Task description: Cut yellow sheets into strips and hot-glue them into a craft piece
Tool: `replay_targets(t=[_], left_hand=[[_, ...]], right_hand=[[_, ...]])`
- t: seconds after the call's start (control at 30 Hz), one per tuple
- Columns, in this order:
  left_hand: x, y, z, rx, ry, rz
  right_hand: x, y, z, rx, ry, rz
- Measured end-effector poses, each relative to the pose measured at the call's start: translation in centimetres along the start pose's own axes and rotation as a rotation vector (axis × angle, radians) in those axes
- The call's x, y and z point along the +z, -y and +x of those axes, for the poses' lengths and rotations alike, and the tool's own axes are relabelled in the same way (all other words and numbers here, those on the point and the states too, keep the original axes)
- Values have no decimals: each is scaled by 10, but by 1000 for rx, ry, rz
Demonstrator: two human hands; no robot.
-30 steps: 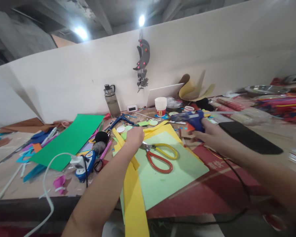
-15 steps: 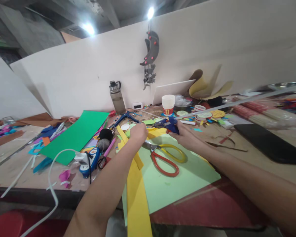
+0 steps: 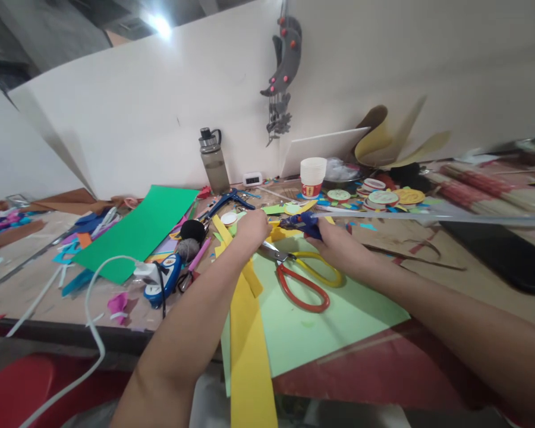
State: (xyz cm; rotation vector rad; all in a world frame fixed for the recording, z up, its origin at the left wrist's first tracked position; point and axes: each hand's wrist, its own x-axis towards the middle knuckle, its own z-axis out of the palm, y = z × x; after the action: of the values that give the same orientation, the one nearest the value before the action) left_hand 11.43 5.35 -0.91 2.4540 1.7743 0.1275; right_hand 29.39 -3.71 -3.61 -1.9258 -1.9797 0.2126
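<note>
My right hand (image 3: pixel 336 241) is wrapped round the grip of a blue glue gun (image 3: pixel 307 223), and a long clear glue stick (image 3: pixel 410 217) juts from its back toward the right. The gun's tip points left at a piece of yellow paper (image 3: pixel 289 232). My left hand (image 3: pixel 253 228) is closed at the near edge of that piece, its fingertips partly hidden. Just below both hands, scissors (image 3: pixel 303 291) with one red and one yellow handle lie on a pale green sheet (image 3: pixel 321 333). Long yellow strips (image 3: pixel 249 356) run under my left forearm and over the table edge.
A dark green sheet (image 3: pixel 138 232), a blue tape dispenser (image 3: pixel 167 282) and a white cable (image 3: pixel 93 321) lie at left. Behind stand a water bottle (image 3: pixel 214 166), a small clock (image 3: pixel 252 179) and stacked paper cups (image 3: pixel 312 177). A black slab (image 3: pixel 494 255) lies at right.
The head view has tilted down slightly, and the rear end of the glue stick has dropped, so it lies more level. Both hands keep nearly the same place, with the gun still in my right.
</note>
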Motion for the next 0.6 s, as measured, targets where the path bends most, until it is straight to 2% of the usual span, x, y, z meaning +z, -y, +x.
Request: replay_targets(t=[0.13,0.4,0.6], left_hand=[[-1,-3,-4,31,-15,3],[2,-8,-4,-20,3,-7],[5,-9,-7,6,-8,-1]], right_hand=[[3,-4,4,5,-12,-60],[6,-4,-1,-39,-37,-188],[4,-2,-2,-25,29,-192]])
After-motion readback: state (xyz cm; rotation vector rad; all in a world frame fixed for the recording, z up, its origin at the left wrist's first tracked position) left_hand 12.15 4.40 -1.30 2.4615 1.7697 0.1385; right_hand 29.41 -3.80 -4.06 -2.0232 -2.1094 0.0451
